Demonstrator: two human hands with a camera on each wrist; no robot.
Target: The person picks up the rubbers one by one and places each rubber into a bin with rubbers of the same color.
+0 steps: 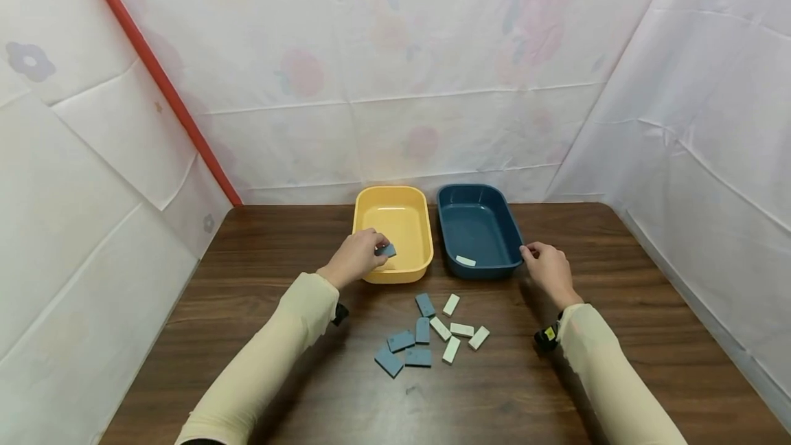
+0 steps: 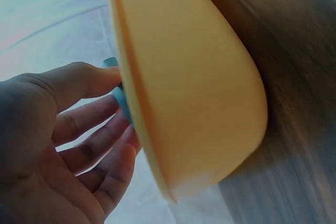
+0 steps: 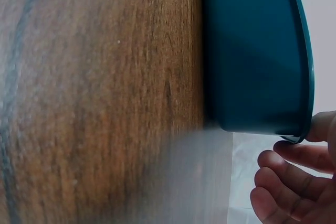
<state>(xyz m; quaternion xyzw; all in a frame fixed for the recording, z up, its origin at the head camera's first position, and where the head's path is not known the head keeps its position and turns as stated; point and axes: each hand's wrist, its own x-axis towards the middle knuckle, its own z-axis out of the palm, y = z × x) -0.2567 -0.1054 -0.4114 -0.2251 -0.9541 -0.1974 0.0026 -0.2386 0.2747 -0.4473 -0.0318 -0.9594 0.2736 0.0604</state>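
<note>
Holds a blue-gray tile (image 1: pixel 388 250) in the left hand (image 1: pixel 355 257), pinched between thumb and fingers above the near left part of the yellow tray (image 1: pixel 398 277). Points the tile's visible end toward that tray's right side, with its long axis seemingly crosswise to the tray's length and slightly slanted; partly covered by the fingers and, from the left wrist, by the rim, so cannot tell about contact with the inside. Grips with the right hand (image 1: pixel 550 270) the near right corner of the blue tray (image 1: pixel 478 225), just right of the yellow tray, and shows in it a white block (image 1: pixel 465 261) lying crosswise along the near wall. Shows five loose tiles (image 1: pixel 422 330) nearer than the yellow tray's right half, flat at mixed angles, and five white blocks (image 1: pixel 461 329) farther right. Rests on a dark brown, wood-grained desk (image 1: pixel 284 239). Hung behind the yellow tray and off both sides with creased, faintly patterned white fabric (image 1: pixel 296 26), crossed by a slanting red strip (image 1: pixel 158 74) to the left.
</note>
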